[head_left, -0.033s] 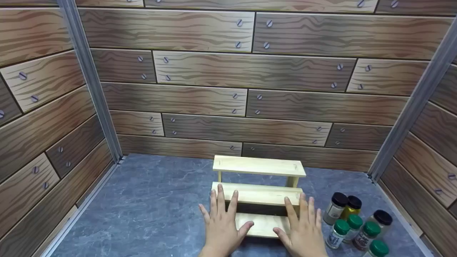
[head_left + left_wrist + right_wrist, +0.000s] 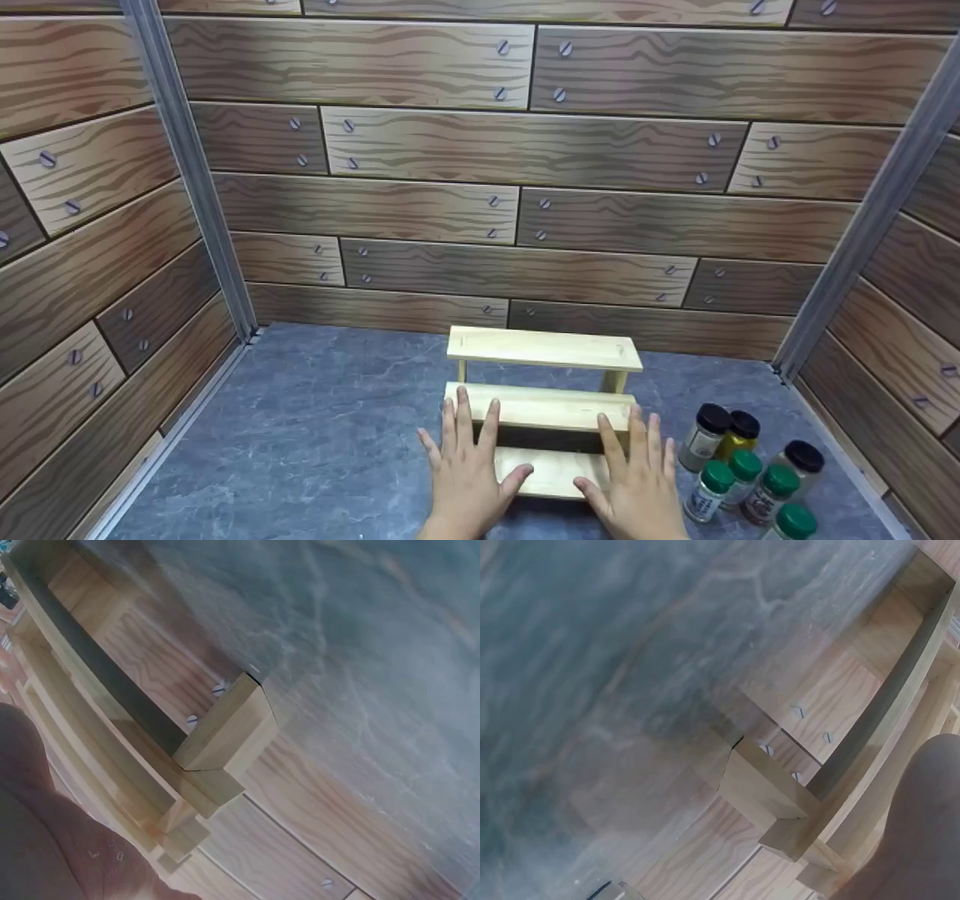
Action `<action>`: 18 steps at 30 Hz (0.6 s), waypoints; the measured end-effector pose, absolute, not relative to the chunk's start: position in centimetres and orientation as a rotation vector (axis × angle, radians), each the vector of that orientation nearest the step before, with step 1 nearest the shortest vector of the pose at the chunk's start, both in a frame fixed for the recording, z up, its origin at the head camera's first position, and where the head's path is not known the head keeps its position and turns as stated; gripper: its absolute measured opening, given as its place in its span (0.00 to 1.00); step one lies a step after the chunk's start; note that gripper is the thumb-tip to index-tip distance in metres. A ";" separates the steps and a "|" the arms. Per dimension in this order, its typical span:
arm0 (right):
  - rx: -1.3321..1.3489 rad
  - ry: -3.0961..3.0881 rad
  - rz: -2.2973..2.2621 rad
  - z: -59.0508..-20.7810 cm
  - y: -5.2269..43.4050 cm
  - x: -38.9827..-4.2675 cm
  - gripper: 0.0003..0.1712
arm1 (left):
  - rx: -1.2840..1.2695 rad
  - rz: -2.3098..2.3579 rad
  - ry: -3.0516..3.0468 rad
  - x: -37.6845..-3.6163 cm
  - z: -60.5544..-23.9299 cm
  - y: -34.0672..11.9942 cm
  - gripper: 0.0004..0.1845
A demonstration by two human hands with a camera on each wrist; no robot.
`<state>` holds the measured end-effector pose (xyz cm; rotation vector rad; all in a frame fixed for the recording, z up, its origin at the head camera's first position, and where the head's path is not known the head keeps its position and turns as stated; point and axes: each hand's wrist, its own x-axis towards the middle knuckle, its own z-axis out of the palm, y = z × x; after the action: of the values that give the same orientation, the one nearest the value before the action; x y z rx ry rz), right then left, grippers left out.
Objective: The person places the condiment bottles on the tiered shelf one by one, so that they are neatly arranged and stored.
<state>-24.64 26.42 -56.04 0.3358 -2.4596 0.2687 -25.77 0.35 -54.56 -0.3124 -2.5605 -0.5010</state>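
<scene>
Both hands flat, fingers straight: left hand point(image 2: 469, 469) and right hand point(image 2: 636, 480) press the stepped wooden rack point(image 2: 544, 409) at its two ends, gripping nothing. Spice jars point(image 2: 742, 469) wait right of the right hand; shelves beyond are bare, loading not begun

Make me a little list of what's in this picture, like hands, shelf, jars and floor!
left hand: flat, fingers straight, at the left end of the wooden step shelf
right hand: flat, fingers straight, at the shelf's right end
shelf: three steps, nothing on them
spice jars: about seven, green and black lids, standing right of the shelf
floor: grey marbled counter
walls: wood-plank pattern
</scene>
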 end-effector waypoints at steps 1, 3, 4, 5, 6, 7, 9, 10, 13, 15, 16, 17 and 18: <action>0.336 -2.460 0.271 -56.1 26.3 -24.5 0.57 | -0.311 -0.500 -2.558 -25.7 -54.7 0.3 0.54; 0.340 -2.454 0.278 -56.2 26.2 -24.4 0.57 | -0.306 -0.492 -2.553 -25.5 -54.8 0.2 0.54; 0.345 -2.451 0.283 -56.3 26.1 -24.3 0.57 | -0.302 -0.492 -2.547 -25.4 -55.0 0.1 0.54; 0.353 -2.446 0.292 -56.4 26.0 -24.3 0.56 | -0.296 -0.490 -2.545 -25.4 -55.1 -0.1 0.54; 0.364 -2.435 0.296 -56.5 26.1 -24.3 0.55 | -0.291 -0.497 -2.549 -25.4 -55.3 -0.2 0.55; 0.375 -2.423 0.304 -56.4 26.2 -24.3 0.54 | -0.279 -0.510 -2.553 -25.4 -55.3 -0.4 0.55; 0.381 -2.406 0.316 -56.1 26.7 -24.2 0.54 | -0.227 -0.569 -2.568 -25.4 -55.2 -0.9 0.55; 0.366 -2.408 0.330 -55.7 27.1 -24.1 0.55 | -0.184 -0.625 -2.575 -25.4 -55.0 -1.3 0.56; 0.261 -2.408 0.370 -54.0 29.2 -23.5 0.59 | -0.011 -0.873 -2.549 -25.3 -54.2 -2.5 0.57; 0.154 -2.407 0.402 -52.7 30.8 -23.0 0.62 | 0.096 -1.083 -2.503 -25.2 -53.7 -3.4 0.56; 0.098 -2.404 0.415 -52.1 31.5 -22.8 0.62 | 0.143 -1.185 -2.486 -25.1 -53.4 -3.8 0.54; 0.052 -2.390 0.415 -51.7 32.2 -22.5 0.60 | 0.183 -1.275 -2.469 -25.0 -53.3 -4.2 0.51; 0.005 -2.386 0.414 -51.3 32.7 -22.2 0.57 | 0.224 -1.351 -2.463 -24.9 -53.3 -4.6 0.48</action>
<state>-22.20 32.75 -51.32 0.0053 -2.3859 0.4139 -24.90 -4.62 -53.32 0.2240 -2.4626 -1.3509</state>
